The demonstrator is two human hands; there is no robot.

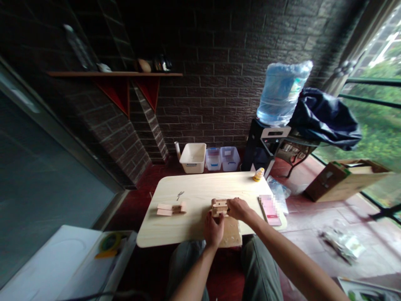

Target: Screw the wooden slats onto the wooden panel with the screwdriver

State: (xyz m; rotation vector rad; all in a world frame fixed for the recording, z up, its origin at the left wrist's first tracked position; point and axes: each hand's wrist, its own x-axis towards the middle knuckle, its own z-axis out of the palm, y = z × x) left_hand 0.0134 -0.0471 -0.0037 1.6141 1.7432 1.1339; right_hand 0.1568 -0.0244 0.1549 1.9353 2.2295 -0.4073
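A small assembly of pale wooden blocks (pixel 220 203) with dark holes lies at the table's front middle. My left hand (pixel 214 230) holds it from the near left side, thumb and fingers closed around its edge. My right hand (pixel 238 209) is closed at the assembly's right end; whatever lies inside its fingers is hidden. Under my hands, a brown board (pixel 231 234) sprinkled with light crumbs reaches the table's front edge. A similar pair of joined wooden pieces (pixel 171 209) rests farther left, with a few thin dark bits (pixel 180 195) behind it.
The light wooden table (pixel 194 184) has rounded corners. On its right side are a yellow-and-white bottle (pixel 258 174) and a flat pink item (pixel 270 210), partly blurred out. Plastic bins (pixel 193 159) and a water dispenser (pixel 263 146) stand behind. A cardboard box (pixel 341 182) sits at right.
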